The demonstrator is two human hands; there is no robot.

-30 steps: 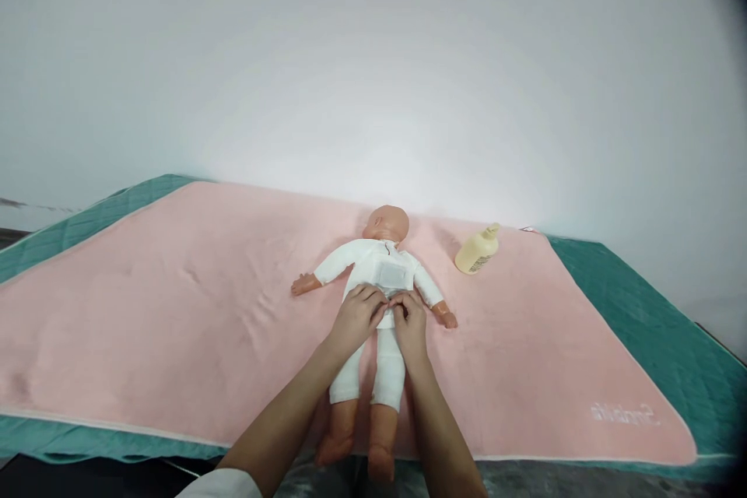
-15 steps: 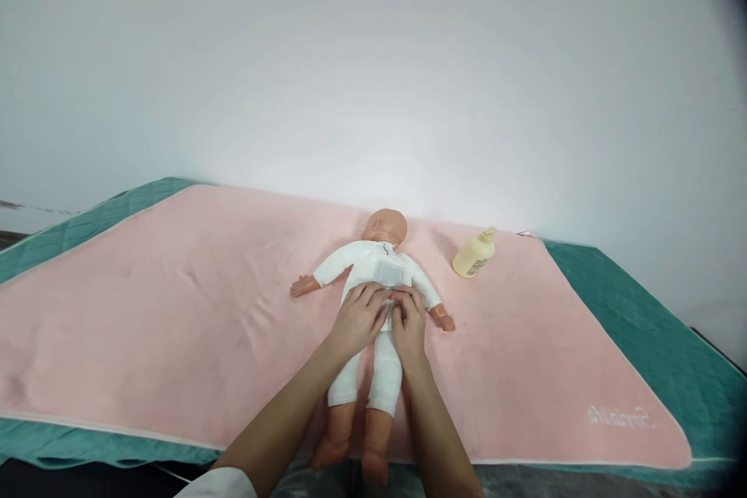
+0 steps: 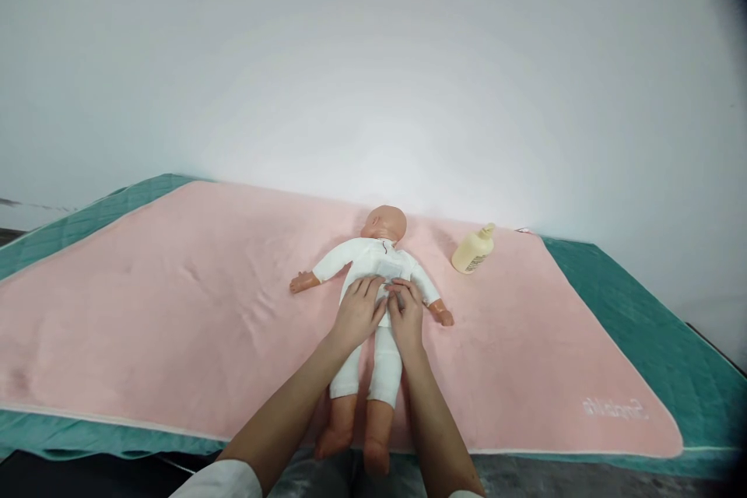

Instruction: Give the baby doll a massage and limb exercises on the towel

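**Both your hands on the doll's torso**

Your left hand (image 3: 358,314) rests on the doll's torso with the fingers loosely extended and the thumb apart. Your right hand (image 3: 407,317) is just beside it, fingers bent against the torso; you cannot tell whether they pinch anything. Under them, the plastic doll in a white cloth suit (image 3: 386,358) lies at the lower centre of the frame, head away from you, arms spread. A pale rectangular patch (image 3: 389,270) sits on its torso just beyond your fingertips. Right of the doll, apart from it, is a pale-yellow pump bottle (image 3: 470,253). Both are on a pink blanket (image 3: 192,327) over a green quilted cover (image 3: 630,327), before a whitish wall (image 3: 373,78).
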